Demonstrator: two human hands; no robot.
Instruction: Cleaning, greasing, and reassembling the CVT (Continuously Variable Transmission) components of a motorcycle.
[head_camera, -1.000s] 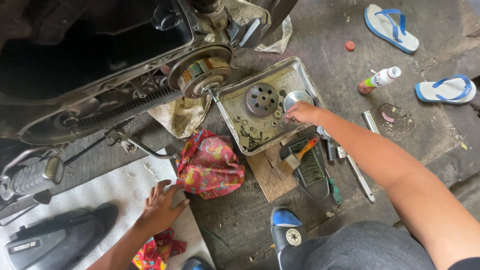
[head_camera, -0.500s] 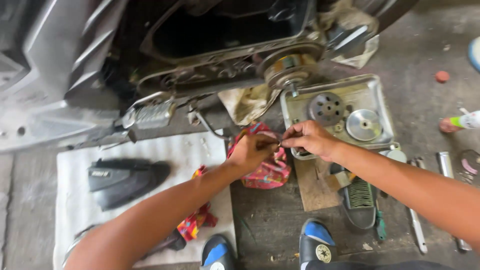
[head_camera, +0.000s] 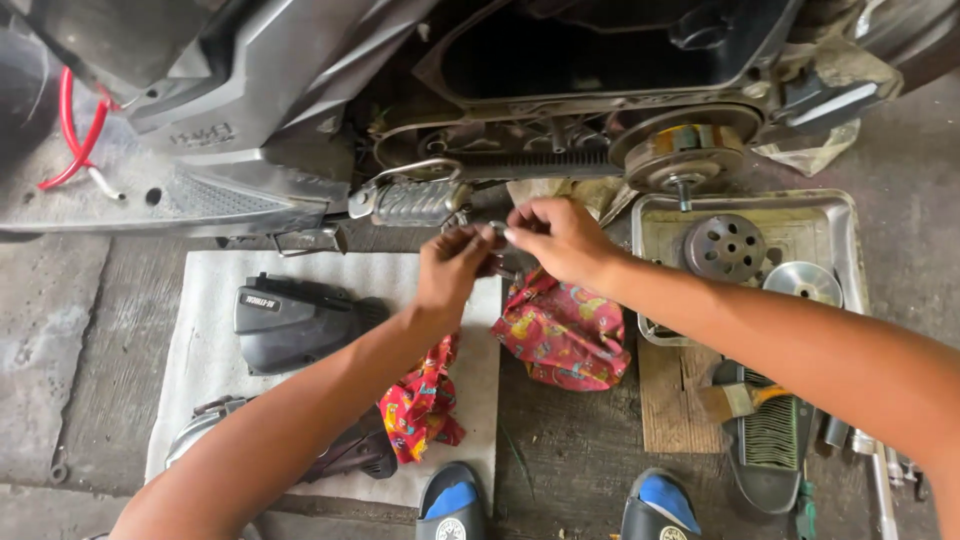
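Both hands meet at frame center. Left hand (head_camera: 452, 268) and right hand (head_camera: 556, 238) fingertips pinch a small metal part (head_camera: 497, 231) betw. them, above red cloth (head_camera: 560, 330); step looks like fitting/checking it by feel. Steady grip needed.

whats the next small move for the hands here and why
Probably bring the small metal part down toward the metal tray. Both the left hand and right hand pinch it in mid-air above the red cloth, where it could drop; what the part is cannot be told.
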